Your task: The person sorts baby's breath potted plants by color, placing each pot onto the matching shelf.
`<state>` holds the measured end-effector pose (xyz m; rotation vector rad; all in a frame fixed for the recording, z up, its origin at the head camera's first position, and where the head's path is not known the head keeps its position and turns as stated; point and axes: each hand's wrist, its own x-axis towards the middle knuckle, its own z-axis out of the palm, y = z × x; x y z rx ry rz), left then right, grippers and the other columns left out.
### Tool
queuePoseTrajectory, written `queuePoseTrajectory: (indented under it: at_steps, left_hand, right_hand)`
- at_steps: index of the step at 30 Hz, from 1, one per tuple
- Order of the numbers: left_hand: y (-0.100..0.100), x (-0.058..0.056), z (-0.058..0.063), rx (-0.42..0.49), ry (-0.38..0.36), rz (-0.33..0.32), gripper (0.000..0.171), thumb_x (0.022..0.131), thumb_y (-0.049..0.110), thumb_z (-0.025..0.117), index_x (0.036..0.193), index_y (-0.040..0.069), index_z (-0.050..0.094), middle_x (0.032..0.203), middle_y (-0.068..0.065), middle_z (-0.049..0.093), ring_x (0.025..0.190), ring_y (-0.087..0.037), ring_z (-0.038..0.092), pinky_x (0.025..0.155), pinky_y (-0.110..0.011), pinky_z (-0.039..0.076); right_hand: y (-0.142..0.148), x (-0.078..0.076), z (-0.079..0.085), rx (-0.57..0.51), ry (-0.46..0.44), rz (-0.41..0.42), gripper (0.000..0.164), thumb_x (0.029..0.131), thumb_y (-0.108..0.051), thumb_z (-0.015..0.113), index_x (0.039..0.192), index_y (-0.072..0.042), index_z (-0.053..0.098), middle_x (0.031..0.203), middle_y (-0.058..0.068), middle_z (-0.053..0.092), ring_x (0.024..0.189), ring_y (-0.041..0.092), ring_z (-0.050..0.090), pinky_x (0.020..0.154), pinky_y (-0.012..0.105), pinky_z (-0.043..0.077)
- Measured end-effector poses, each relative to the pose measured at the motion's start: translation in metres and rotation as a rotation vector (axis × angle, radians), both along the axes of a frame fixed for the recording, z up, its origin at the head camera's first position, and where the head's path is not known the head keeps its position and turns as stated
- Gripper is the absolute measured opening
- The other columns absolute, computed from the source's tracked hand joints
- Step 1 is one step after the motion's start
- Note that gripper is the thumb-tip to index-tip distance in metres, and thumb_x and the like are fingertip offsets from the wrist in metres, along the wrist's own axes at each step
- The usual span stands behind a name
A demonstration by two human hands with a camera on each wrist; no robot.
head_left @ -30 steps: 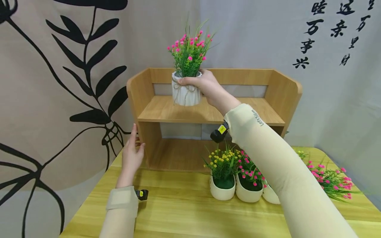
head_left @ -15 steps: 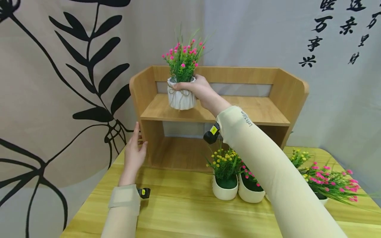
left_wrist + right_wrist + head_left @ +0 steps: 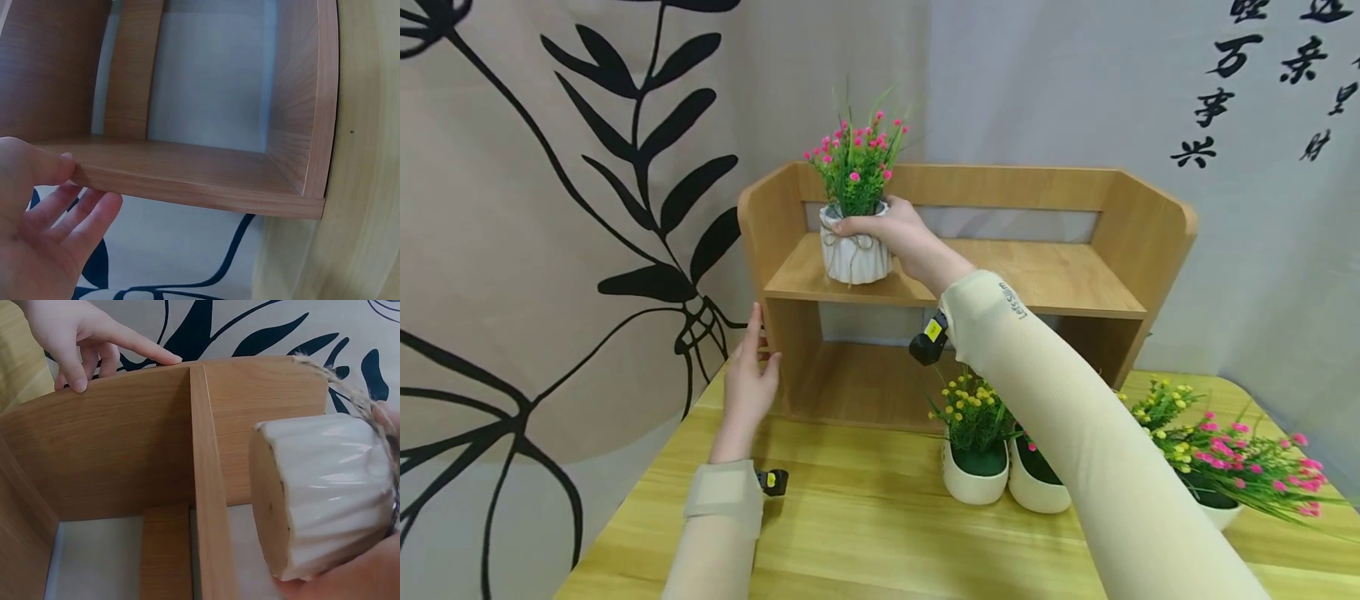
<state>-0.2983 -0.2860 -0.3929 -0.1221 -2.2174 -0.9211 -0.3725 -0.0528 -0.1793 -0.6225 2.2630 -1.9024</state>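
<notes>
R hand (image 3: 917,240) has thumb & fingers wrapped round a white twine-tied pot (image 3: 857,260) w/ pink flowers (image 3: 856,158). Pot's at the L end of the wooden unit's upper shelf (image 3: 1022,268), base clear of the board. L hand (image 3: 748,388): fingers loose & spread, index straight, thumb touching the front edge of the L side panel (image 3: 795,350). Yellow-flowered pot (image 3: 976,482) stands on the table (image 3: 842,525), nr the unit's front.

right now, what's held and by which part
The right hand grips the glossy white ridged flowerpot near its rim; the left hand touches the brown wooden shelf's side.
</notes>
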Motion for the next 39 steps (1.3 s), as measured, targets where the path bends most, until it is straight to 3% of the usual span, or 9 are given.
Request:
queuePoseTrajectory:
  at_steps: [11,23,32,39]
  left_hand:
    - [0.0,0.0,0.001,0.023,-0.033,0.004,0.091,0.093,-0.007,0.057,0.156,0.036,0.008,0.125,-0.026,0.052,0.103,-0.038,0.058,0.083,-0.049,0.055]
    - [0.001,0.001,0.002,0.011,-0.039,0.02,0.092,0.093,-0.005,0.058,0.156,0.037,0.007,0.121,-0.026,0.053,0.101,-0.038,0.058,0.082,-0.049,0.055]
    - [0.001,0.001,0.001,0.017,-0.046,0.025,0.091,0.093,-0.005,0.058,0.156,0.037,0.007,0.125,-0.026,0.051,0.104,-0.038,0.057,0.085,-0.05,0.054]
    - [0.002,0.002,0.002,0.027,-0.054,0.019,0.091,0.093,-0.005,0.058,0.156,0.037,0.007,0.126,-0.026,0.05,0.105,-0.038,0.056,0.085,-0.05,0.054]
  right_hand:
    - [-0.013,-0.005,-0.008,0.062,-0.032,-0.005,0.099,0.073,-0.027,0.085,0.151,-0.007,0.029,0.147,0.008,0.039,0.13,0.02,0.04,0.109,0.033,0.035]
    - [-0.016,-0.006,-0.01,0.044,-0.037,0.039,0.099,0.075,-0.025,0.083,0.152,-0.007,0.024,0.151,0.009,0.034,0.133,0.021,0.037,0.112,0.036,0.032]
    - [-0.01,-0.013,-0.013,-0.011,-0.054,0.189,0.09,0.079,-0.016,0.079,0.152,-0.014,0.027,0.143,0.005,0.043,0.127,0.02,0.044,0.109,0.038,0.035]
    - [-0.005,-0.011,-0.009,0.097,-0.062,0.166,0.096,0.08,-0.027,0.079,0.155,-0.015,0.021,0.147,0.006,0.039,0.132,0.022,0.04,0.11,0.042,0.034]
